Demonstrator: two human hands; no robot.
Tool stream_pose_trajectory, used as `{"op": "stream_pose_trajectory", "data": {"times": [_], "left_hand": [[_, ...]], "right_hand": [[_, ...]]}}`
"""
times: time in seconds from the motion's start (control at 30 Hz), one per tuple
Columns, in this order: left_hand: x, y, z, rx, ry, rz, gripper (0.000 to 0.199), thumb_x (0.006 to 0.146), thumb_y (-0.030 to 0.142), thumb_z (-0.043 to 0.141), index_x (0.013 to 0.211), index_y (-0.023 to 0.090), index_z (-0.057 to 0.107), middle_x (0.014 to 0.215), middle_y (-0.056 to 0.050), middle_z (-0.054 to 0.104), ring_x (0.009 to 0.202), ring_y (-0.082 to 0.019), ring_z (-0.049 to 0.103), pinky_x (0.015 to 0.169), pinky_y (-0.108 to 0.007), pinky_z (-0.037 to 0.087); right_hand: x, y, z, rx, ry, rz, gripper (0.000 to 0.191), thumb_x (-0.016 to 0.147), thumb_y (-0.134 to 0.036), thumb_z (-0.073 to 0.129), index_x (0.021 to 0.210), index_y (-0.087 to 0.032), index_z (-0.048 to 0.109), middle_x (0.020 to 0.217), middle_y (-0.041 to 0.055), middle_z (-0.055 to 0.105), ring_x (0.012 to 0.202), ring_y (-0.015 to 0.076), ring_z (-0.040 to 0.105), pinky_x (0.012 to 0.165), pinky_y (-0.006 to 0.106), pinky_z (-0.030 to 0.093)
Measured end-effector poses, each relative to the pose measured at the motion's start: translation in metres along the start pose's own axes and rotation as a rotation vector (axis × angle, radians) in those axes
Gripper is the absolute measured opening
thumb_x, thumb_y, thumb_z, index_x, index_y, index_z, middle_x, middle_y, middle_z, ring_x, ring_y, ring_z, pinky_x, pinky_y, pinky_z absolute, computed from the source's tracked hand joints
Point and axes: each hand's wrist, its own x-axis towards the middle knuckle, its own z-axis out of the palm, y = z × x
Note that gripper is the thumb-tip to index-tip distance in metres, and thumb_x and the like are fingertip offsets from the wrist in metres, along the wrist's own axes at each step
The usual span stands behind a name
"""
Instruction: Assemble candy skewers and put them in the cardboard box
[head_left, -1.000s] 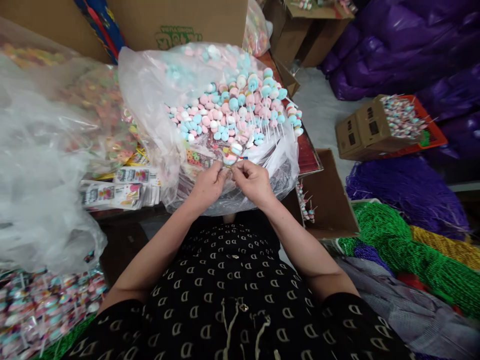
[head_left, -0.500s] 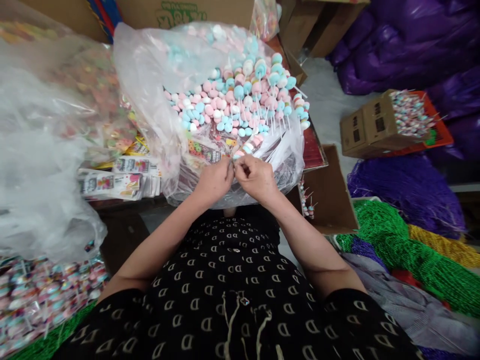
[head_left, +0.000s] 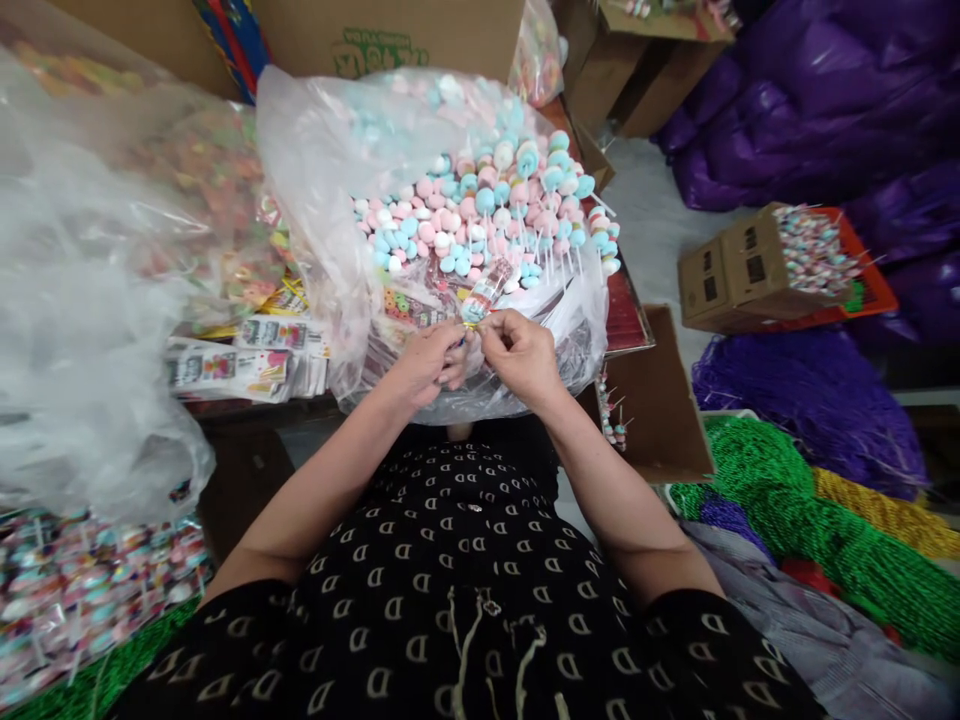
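Observation:
A marshmallow skewer (head_left: pixel 486 290) in clear wrapping points away from me over the plastic bag's front. My left hand (head_left: pixel 433 362) is closed around its near end, with a small blue bit showing between the fingers. Close beside it, my right hand (head_left: pixel 523 357) pinches at the gathered neck of the wrapping, where a tiny yellow strip (head_left: pixel 470 325) shows. What exactly its fingertips hold is hidden. Beyond both hands, a large clear plastic bag (head_left: pixel 300 120) holds loose pink, white and blue marshmallows (head_left: pixel 431 228) and several marshmallow skewers on white sticks (head_left: pixel 544 190).
Printed packets (head_left: pixel 225 368) lie left, near a bag of colourful candy (head_left: pixel 202 190). Wrapped skewers (head_left: pixel 97 590) fill the lower left. At right are an open cardboard box (head_left: pixel 656 400), a filled box (head_left: pixel 739 265) on an orange crate, and bundles of green strands (head_left: pixel 795 480) and purple strands (head_left: pixel 810 390).
The wrapped skewer now shows more fully above my hands. My left fingers have shifted and spread slightly apart from my right hand. The whole view has tilted a little.

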Motion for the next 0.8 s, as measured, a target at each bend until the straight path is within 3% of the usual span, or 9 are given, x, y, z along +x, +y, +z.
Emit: {"op": "stream_pose_trajectory", "data": {"times": [0.2,0.33,0.43,0.63,0.8], "left_hand": [[-0.005,0.004,0.001,0.010,-0.020,0.053,0.019,0.093,0.025,0.044,0.076,0.023,0.052,0.051,0.010,0.024,0.035,-0.007,0.018,0.040,-0.026,0.026],[-0.010,0.012,0.003,0.065,-0.014,0.065,0.019,0.094,0.025,0.044,0.075,0.023,0.048,0.051,0.010,0.025,0.035,-0.007,0.018,0.040,-0.025,0.026],[-0.010,0.012,0.000,0.057,-0.014,0.033,0.022,0.094,0.023,0.043,0.073,0.023,0.046,0.050,0.009,0.025,0.035,-0.006,0.018,0.039,-0.023,0.026],[-0.005,0.013,-0.006,-0.003,-0.024,-0.045,0.027,0.092,0.028,0.051,0.066,0.023,0.042,0.047,0.010,0.027,0.032,-0.004,0.019,0.035,-0.021,0.029],[0.000,0.021,-0.006,0.009,0.006,-0.080,0.030,0.089,0.033,0.057,0.065,0.023,0.041,0.043,0.012,0.028,0.030,-0.005,0.020,0.033,-0.020,0.030]], "right_hand": [[-0.002,-0.001,-0.002,-0.127,0.025,-0.184,0.020,0.097,-0.029,0.052,0.090,-0.020,0.068,0.079,0.0025,0.072,0.067,0.0146,0.062,0.069,0.028,0.050],[-0.005,-0.001,-0.004,-0.303,0.065,-0.368,0.027,0.102,-0.026,0.046,0.111,-0.021,0.071,0.096,0.0075,0.076,0.084,0.0194,0.068,0.081,0.032,0.053],[-0.003,0.000,-0.006,-0.466,0.020,-0.460,0.031,0.104,-0.023,0.047,0.125,-0.020,0.069,0.097,0.0088,0.074,0.091,0.0223,0.066,0.085,0.035,0.051],[0.012,0.000,-0.012,-0.705,-0.124,-0.644,0.032,0.106,-0.020,0.044,0.122,-0.017,0.072,0.099,0.0098,0.074,0.086,0.0231,0.059,0.078,0.038,0.042],[0.028,-0.005,-0.016,-0.852,-0.172,-0.824,0.031,0.107,-0.018,0.043,0.108,-0.012,0.074,0.090,0.0105,0.072,0.082,0.0234,0.057,0.077,0.039,0.039]]}}
